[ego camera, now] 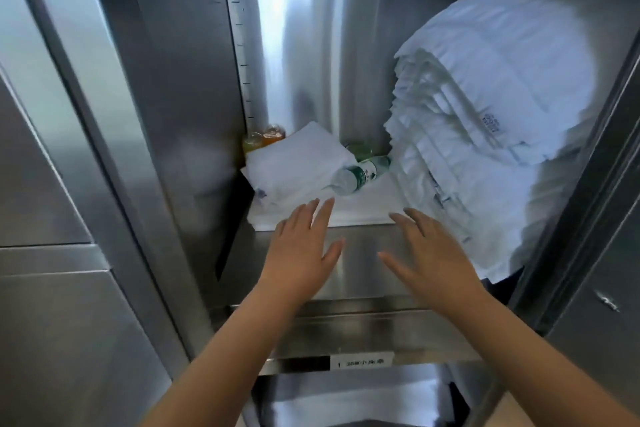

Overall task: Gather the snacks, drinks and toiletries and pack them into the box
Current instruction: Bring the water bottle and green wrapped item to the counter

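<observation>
A clear water bottle [360, 175] with a green label lies on its side on a steel shelf [360, 243], between a folded white cloth [298, 163] and a tall stack of linen. Behind the cloth, in the left corner, stand two bottles of yellow and orange drink [263, 139]. A greenish bottle [360, 150] peeks out behind the water bottle. My left hand [304, 243] reaches in with straight fingers, its tips near the cloth's front edge. My right hand [426, 253] is spread flat beside it, holding nothing. No box is in view.
A bulky stack of folded white linen [485, 135] fills the right half of the shelf and overhangs its edge. Steel cabinet walls close in left [166, 114] and right. A small label [362, 361] is fixed on the shelf's lower front rail.
</observation>
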`<state>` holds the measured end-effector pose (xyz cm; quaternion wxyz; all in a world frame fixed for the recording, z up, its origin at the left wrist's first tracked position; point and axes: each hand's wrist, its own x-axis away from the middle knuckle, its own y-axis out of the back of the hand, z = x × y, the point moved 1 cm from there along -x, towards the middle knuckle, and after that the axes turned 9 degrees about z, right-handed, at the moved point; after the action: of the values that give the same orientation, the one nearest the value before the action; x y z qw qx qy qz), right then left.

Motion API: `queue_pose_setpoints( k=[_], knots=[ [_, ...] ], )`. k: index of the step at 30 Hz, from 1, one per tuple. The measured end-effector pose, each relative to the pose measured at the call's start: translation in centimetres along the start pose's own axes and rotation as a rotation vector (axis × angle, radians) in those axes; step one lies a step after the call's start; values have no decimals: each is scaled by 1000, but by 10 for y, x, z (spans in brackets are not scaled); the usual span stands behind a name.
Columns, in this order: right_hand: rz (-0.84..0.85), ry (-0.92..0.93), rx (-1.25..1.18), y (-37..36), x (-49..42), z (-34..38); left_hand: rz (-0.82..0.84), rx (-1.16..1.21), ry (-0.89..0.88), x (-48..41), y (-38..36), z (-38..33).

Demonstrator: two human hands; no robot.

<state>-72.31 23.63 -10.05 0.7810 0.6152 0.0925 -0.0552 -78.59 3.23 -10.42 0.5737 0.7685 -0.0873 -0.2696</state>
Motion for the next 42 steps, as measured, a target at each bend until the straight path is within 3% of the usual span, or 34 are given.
queue_pose_setpoints(
  k=[16,26,29,34,42],
  knots=[
    [31,-71,-66,-69,-206,-61,-3,165,58,-234,-112,42],
    [139,-178,38,-122,-250,-101,-125,333,-89,-258,-144,67],
    [63,-182,-111,-119,-258,-101,-179,365,-98,-253,-145,68],
    [-220,-133,-337,-95,-303,-85,-232,364,-89,-248,-145,69],
    [-74,-240,-386,-96,-405,-100,-252,406,-49,-241,-148,69]
  ],
)
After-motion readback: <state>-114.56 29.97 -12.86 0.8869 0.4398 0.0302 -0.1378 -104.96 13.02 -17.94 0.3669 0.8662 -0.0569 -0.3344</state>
